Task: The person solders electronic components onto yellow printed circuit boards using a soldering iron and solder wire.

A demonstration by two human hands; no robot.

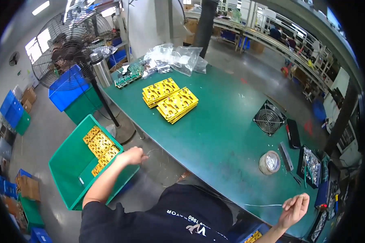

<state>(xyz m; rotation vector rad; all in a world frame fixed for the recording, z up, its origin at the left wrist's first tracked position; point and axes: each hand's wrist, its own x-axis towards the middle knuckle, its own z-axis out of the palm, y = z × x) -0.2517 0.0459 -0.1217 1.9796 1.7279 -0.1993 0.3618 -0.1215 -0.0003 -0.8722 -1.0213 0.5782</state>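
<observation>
My right hand (295,207) is over the near right part of the green table, its fingers pinched on a thin pale wire (263,205) that runs left toward the table edge. My left hand (134,155) is closed beside the rim of a green bin (65,162). Thin, faint strands show just right of its fingers, but what they hold is hidden. Several yellow boards (101,146) with cut-outs lie in rows in that bin. More yellow boards (178,104) are stacked in two piles on the table.
Clear plastic bags (182,60) and green circuit boards (129,77) lie at the far end, beside a steel flask (101,71). A small fan (269,117), a round tub (269,163) and a parts tray (310,168) sit at right. A large stand fan (73,50) is at left.
</observation>
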